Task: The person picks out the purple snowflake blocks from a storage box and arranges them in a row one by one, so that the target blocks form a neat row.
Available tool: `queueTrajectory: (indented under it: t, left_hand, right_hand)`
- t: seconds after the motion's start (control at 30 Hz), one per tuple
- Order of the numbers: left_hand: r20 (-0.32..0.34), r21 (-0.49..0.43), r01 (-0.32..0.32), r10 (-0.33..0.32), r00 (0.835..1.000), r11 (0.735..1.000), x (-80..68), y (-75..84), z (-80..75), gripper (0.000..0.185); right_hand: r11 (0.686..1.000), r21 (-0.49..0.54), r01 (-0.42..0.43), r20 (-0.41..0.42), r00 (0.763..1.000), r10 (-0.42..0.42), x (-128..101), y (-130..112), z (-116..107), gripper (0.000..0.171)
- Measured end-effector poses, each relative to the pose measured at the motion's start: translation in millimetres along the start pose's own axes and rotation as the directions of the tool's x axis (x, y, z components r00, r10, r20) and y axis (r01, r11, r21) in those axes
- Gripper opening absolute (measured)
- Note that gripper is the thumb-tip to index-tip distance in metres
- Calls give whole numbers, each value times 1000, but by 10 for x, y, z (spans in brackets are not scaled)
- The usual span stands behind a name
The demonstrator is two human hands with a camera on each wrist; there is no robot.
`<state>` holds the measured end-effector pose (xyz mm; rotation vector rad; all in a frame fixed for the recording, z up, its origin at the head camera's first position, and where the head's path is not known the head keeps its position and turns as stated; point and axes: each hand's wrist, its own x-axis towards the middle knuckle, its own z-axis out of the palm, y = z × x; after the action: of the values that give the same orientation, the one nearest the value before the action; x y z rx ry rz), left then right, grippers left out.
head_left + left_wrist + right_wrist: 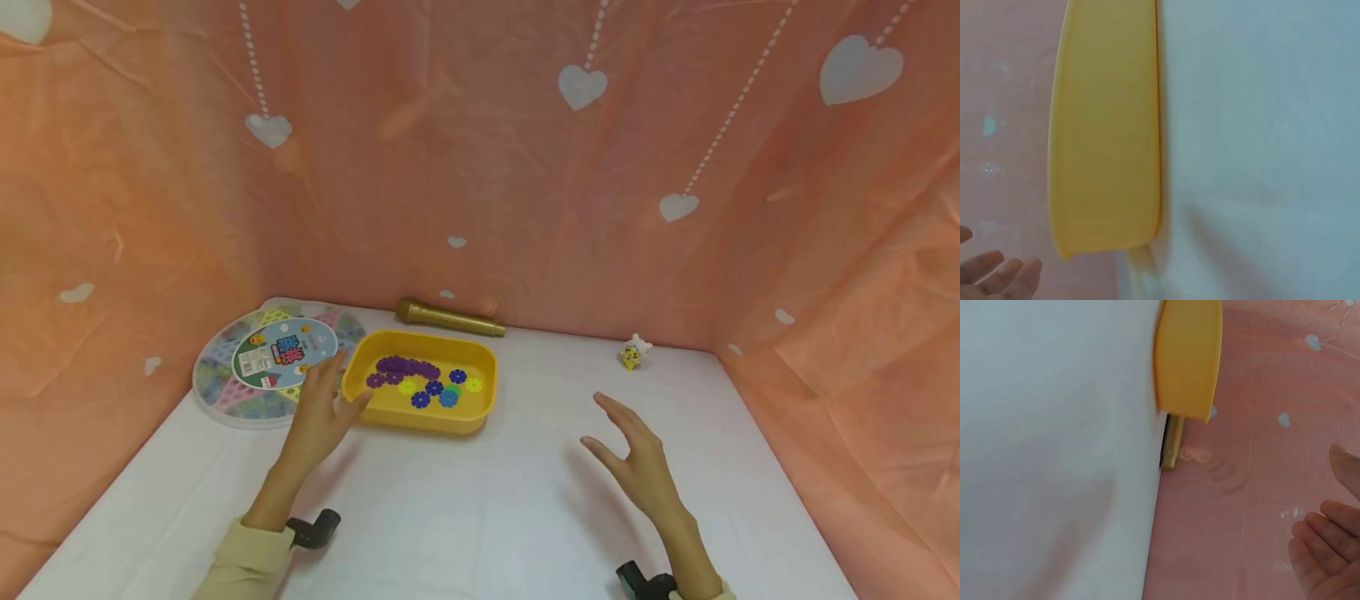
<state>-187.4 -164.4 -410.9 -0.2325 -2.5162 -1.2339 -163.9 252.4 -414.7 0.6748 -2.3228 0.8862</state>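
Tray: yellow, left of centre in the head view
Discs: purple, blue, green and yellow, inside it
Left hand: my fingers spread, empty, near the tray's left end
Right hand: lower right, my fingers apart, holding nothing
Case: left
Microphone: gold, just above the tray
Figurine: right, on the table
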Motion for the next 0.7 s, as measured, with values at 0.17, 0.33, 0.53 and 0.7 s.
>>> queueTrajectory:
  t: [0.17,0.33,0.53,0.7]
  left_hand:
    - [52,-43,129,-126,991,991,94,-90,38,82]
    - [102,-22,214,-211,972,977,165,-176,64,95]
    - [140,-132,261,-243,960,956,191,-300,105,96]
    - [182,-263,278,-235,955,924,183,-389,134,85]
  right_hand:
    - [995,103,-4,7,1000,4,183,-50,190,60]
    - [978,205,43,-30,999,-38,371,-223,331,57]
    - [958,286,22,-27,1000,-16,559,-502,382,50]
    - [942,335,-7,-7,1000,10,658,-567,456,48]
